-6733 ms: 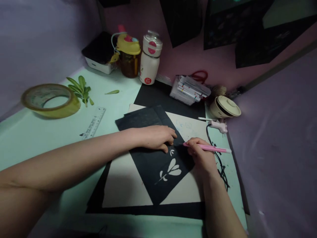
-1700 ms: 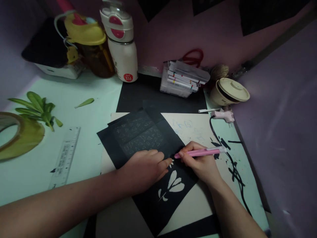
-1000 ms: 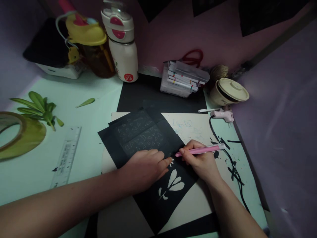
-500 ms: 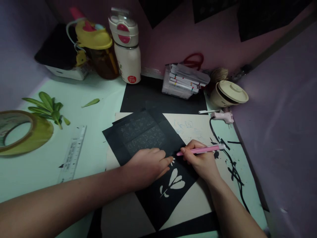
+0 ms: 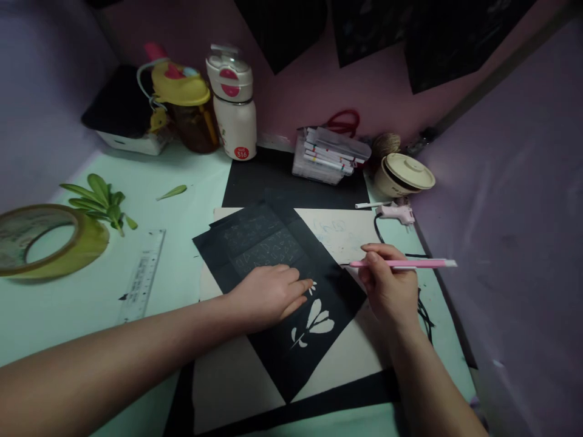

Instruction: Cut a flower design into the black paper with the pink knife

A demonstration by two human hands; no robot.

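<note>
My left hand [image 5: 272, 298] lies on a black paper sheet [image 5: 296, 370], fingers stretched out and the forefinger beside a small white cut-out shape [image 5: 312, 288]. Below that finger, a flower with petals [image 5: 320, 320] shows white through the dark paper. My right hand [image 5: 387, 285] is closed around a slim pink pen-shaped craft knife [image 5: 401, 264], held nearly level. Its thin dark tip points left above the sheet's right edge; I cannot tell whether it touches. Another dark sheet with faint outlined shapes [image 5: 266, 249] lies beyond my left hand.
A pale board [image 5: 237, 376] lies under the paper. To the left are a tape roll [image 5: 91, 237], a clear ruler [image 5: 143, 273] and green leaves [image 5: 102, 197]. A white bottle [image 5: 235, 121], a marker box [image 5: 319, 161], a lidded pot [image 5: 405, 173] and a pink plug [image 5: 396, 212] stand behind.
My right hand has moved right with the craft knife, drawing its tip away from my left fingertips. My left hand still rests on the paper. The whole view has shifted slightly.
</note>
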